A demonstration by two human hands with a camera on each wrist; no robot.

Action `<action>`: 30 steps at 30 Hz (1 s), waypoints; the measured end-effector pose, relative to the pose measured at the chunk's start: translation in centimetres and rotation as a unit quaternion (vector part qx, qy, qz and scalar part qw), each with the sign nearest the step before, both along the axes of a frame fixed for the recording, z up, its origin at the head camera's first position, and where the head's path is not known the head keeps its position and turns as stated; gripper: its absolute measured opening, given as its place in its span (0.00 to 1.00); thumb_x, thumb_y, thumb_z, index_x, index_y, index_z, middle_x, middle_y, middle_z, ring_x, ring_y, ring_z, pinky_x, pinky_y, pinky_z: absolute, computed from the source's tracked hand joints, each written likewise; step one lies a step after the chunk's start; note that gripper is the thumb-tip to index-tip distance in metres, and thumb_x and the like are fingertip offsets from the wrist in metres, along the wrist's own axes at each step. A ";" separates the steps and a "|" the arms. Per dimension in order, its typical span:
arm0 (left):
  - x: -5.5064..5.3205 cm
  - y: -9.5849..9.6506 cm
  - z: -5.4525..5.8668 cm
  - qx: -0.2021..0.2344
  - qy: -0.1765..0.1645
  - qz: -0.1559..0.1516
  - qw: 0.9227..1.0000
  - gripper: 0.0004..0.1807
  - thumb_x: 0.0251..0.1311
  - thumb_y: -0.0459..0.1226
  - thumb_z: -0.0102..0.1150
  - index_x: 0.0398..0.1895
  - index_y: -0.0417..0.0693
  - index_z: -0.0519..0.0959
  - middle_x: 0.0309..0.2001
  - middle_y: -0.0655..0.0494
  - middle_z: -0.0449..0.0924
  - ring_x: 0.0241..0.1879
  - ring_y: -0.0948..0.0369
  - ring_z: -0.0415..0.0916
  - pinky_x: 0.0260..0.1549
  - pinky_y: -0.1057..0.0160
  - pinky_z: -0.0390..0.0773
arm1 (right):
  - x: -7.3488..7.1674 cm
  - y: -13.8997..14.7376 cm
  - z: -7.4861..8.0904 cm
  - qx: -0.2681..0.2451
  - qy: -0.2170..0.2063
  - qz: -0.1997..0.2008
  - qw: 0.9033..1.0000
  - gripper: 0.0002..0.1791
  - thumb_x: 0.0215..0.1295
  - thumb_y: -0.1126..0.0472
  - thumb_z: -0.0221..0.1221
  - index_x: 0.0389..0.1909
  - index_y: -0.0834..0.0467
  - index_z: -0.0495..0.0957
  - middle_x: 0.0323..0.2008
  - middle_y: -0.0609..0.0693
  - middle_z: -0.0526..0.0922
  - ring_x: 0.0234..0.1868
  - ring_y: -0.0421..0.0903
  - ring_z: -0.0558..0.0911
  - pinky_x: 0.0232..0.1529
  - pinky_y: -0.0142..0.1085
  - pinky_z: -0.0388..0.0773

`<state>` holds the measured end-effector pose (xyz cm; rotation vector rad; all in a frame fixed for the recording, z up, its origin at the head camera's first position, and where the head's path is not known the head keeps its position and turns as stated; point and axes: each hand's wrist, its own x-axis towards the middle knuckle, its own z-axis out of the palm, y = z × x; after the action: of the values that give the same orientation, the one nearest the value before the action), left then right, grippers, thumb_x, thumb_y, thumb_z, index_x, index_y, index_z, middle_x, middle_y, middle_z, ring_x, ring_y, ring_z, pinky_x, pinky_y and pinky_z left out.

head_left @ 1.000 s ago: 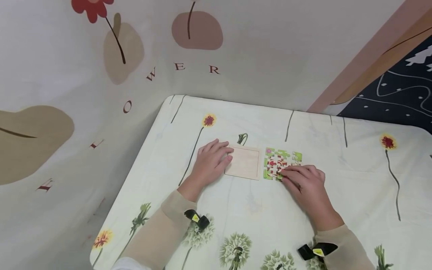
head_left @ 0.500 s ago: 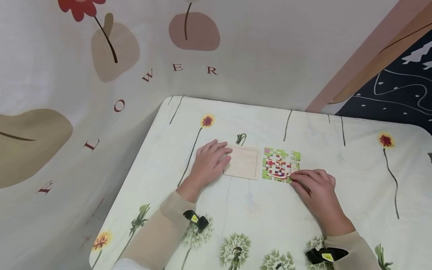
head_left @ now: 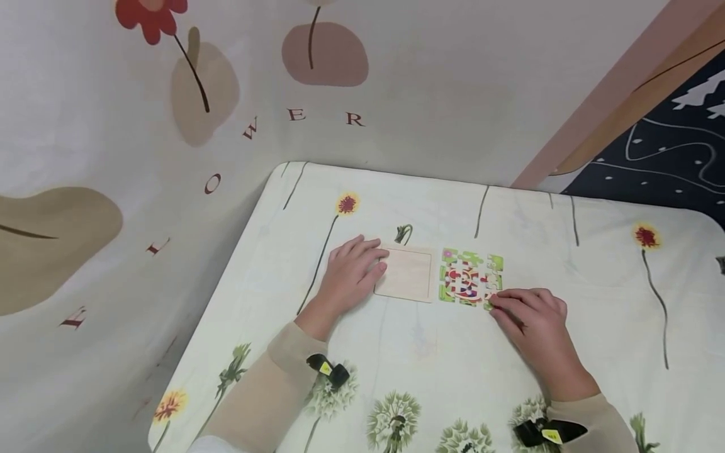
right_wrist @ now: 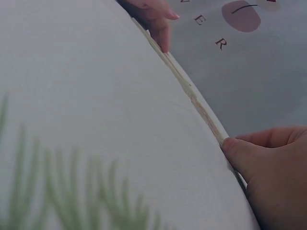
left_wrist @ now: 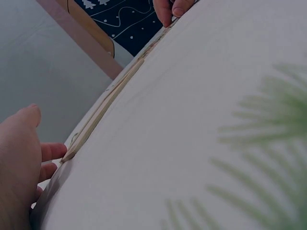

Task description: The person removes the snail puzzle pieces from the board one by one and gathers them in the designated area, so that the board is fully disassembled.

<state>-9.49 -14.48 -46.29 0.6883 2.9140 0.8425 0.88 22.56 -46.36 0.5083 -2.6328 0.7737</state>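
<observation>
In the head view a shallow wooden puzzle tray (head_left: 403, 275) lies on the table, its inside bare. My left hand (head_left: 352, 272) rests at its left edge, fingers extended and touching the rim. Just right of the tray lie jigsaw pieces (head_left: 466, 280), green-edged with a red and white picture, laid in a loose square with gaps. At their lower right corner my right hand (head_left: 535, 327) pinches a puzzle piece (head_left: 489, 304), mostly covered by the fingertips. Seen edge-on in the right wrist view, the thumb and index finger of my right hand (right_wrist: 273, 165) meet at the row's end.
A white cloth (head_left: 442, 371) printed with dandelions and flowers covers the table. Behind it hangs a pale curtain (head_left: 453, 94) with fruit shapes and letters. Dark patterned fabric (head_left: 674, 145) shows at the back right.
My right hand has shifted right, from the bottom middle of the pieces to their lower right corner, uncovering the lower pieces. The left hand and the tray stay put.
</observation>
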 end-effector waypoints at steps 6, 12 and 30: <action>0.0 -0.1 -0.1 -0.006 -0.001 0.001 1.000 0.25 0.83 0.53 0.42 0.68 0.56 0.81 0.76 0.54 0.71 0.81 0.48 0.54 0.73 0.37 0.54 | -0.1 -0.1 -0.1 0.001 0.001 -0.001 1.000 0.17 0.54 0.68 0.78 0.46 0.58 0.92 0.50 0.55 0.88 0.49 0.56 0.76 0.49 0.59 0.59; 0.0 -0.1 0.0 -0.008 -0.002 0.001 1.000 0.25 0.83 0.53 0.41 0.69 0.57 0.81 0.76 0.55 0.71 0.81 0.49 0.53 0.72 0.37 0.55 | -0.2 -0.1 -0.2 0.003 -0.005 -0.003 1.000 0.17 0.54 0.69 0.78 0.46 0.57 0.92 0.50 0.55 0.88 0.49 0.56 0.76 0.47 0.57 0.59; -0.2 -0.4 -0.5 -0.005 -0.002 0.003 1.000 0.25 0.83 0.54 0.42 0.68 0.57 0.81 0.76 0.55 0.71 0.81 0.48 0.54 0.72 0.37 0.56 | -0.5 -0.2 -0.2 -0.033 -0.014 -0.011 0.999 0.27 0.58 0.67 0.76 0.60 0.59 0.86 0.58 0.58 0.85 0.58 0.61 0.78 0.57 0.62 0.65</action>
<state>-9.65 -14.87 -46.78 0.6758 2.9160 0.8282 0.36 22.34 -46.58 0.4519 -2.6251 0.8632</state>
